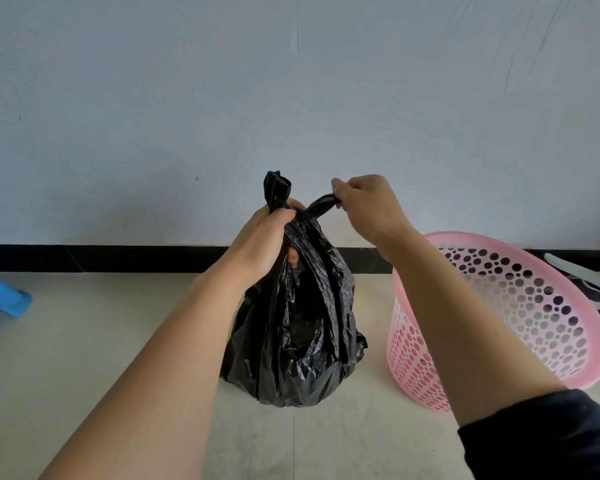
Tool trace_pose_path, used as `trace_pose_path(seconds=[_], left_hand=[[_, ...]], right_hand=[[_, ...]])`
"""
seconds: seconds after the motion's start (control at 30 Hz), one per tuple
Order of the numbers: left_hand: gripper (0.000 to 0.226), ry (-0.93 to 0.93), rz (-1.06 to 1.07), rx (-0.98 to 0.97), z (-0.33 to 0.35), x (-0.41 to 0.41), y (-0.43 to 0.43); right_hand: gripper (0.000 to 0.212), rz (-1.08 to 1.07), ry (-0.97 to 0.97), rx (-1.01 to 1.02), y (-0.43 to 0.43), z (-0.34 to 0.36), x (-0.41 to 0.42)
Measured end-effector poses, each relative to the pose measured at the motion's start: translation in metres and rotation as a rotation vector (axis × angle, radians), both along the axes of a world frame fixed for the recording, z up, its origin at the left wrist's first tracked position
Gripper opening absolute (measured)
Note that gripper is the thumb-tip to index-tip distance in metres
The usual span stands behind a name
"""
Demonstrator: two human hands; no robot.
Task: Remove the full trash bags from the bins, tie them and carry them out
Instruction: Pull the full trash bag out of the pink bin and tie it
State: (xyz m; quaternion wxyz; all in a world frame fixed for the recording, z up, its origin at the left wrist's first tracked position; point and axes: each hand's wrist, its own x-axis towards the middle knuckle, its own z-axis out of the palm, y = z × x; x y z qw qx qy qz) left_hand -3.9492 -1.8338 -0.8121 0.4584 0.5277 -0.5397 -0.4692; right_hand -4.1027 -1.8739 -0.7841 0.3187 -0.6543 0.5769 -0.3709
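A full black trash bag [302, 341] stands on the pale tiled floor in the middle of the view, outside the bin. My left hand [264, 240] grips the gathered neck of the bag, and one twisted ear of plastic sticks up above its fingers. My right hand [364, 206] pinches the other twisted ear and holds it out to the right, just above the neck. A pink perforated bin [520, 306] sits to the right of the bag, tilted, with no bag inside it.
A white wall with a black baseboard [118, 258] runs close behind the bag. A blue plastic leg [4, 296] stands at the far left. Dark and white items [589, 282] lie on the floor behind the pink bin.
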Motion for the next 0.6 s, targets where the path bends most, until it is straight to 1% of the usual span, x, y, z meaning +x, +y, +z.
trace_pose_path(seconds=[0.1,0.17,0.2,0.27,0.33,0.4,0.47,0.53,0.6], left_hand=[[0.032,0.041,-0.026,0.003,-0.004,0.0,0.002],[0.033,0.074,0.005,0.037,-0.007,0.001,0.003],[0.031,0.105,0.026,0.061,-0.008,0.002,0.002],[0.028,0.17,0.073,0.105,-0.01,0.004,0.002],[0.028,0.208,0.088,0.142,-0.011,0.008,0.001],[0.031,0.226,0.026,0.168,-0.01,0.011,0.0],[0.024,0.217,-0.008,0.177,-0.01,0.012,0.001],[0.014,0.17,0.003,0.165,-0.01,0.012,0.0],[0.018,0.132,0.017,0.159,-0.011,0.013,0.001]], right_hand=[[0.03,0.004,-0.104,-0.011,-0.001,0.008,-0.002],[0.031,0.077,-0.139,0.03,0.0,0.014,-0.004],[0.033,0.148,-0.121,0.07,0.001,0.017,-0.007],[0.036,0.341,0.028,0.161,0.004,0.024,-0.014],[0.041,0.508,0.256,0.234,0.008,0.025,-0.018],[0.04,0.564,0.432,0.268,0.011,0.019,-0.017],[0.034,0.561,0.49,0.303,0.011,0.007,-0.011],[0.033,0.55,0.478,0.326,0.011,-0.004,-0.006],[0.036,0.536,0.442,0.323,0.009,-0.013,-0.004]])
